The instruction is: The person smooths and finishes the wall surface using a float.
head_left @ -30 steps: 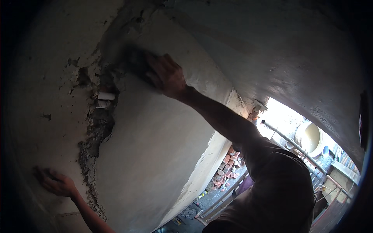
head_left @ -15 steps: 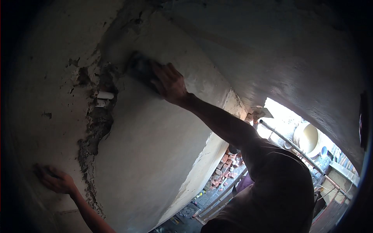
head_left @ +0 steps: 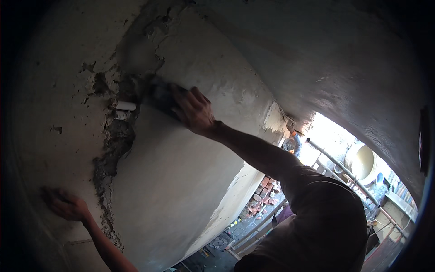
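Against the wall [head_left: 190,181], beside the ragged groove [head_left: 106,181], is a dark float [head_left: 162,96], with the right hand's [head_left: 197,113] grip closed around it. The left hand [head_left: 69,206], well apart at lower left, is at the wall, its grip released. A white pipe [head_left: 126,106] shows in the groove; bricks [head_left: 266,189] and a bucket [head_left: 374,165] stand beyond.

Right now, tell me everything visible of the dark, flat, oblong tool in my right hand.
The dark, flat, oblong tool looks nearly black with greyish patches; blur hides its exact edges and material. It slants from upper left to lower right in the picture, its lower-right part gripped by the right hand. It lies against, or very close to, the grey plastered wall, its upper-left end beside the rough, dark crack. I cannot make out a handle.
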Motion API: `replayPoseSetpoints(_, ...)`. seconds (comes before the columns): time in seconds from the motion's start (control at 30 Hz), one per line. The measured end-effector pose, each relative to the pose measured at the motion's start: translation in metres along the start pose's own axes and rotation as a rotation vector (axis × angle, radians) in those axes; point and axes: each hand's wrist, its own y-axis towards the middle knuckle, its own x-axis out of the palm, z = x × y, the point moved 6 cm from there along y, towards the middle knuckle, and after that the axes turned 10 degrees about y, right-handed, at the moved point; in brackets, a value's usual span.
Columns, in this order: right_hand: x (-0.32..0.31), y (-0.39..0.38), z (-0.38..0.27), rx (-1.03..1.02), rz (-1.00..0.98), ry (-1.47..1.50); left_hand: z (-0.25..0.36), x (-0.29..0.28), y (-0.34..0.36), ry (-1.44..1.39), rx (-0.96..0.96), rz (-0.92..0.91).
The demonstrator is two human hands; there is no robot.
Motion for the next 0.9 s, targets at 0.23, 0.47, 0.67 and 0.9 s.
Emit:
replayPoseSetpoints(0.23, -0.042, 0.065, 0.067, 0.01, 0.243, -0.164, -0.004, -0.002, 0.002, -0.008, -0.006, -0.009)
replayPoseSetpoints(0.47, -0.004, -0.023, 0.019, 0.048, 0.014, -0.023, 0.0, 0.003, -0.003, -0.037, 0.009, -0.006)
replayPoseSetpoints(0.67, -0.045, 0.057, 0.07, -0.182, -0.018, -0.152, -0.004, -0.004, 0.003, -0.023, 0.0, 0.015)
replayPoseSetpoints(0.9, -0.026, -0.072, 0.068, 0.188, 0.121, -0.057, -0.005, -0.002, 0.001, -0.029, -0.007, 0.008)
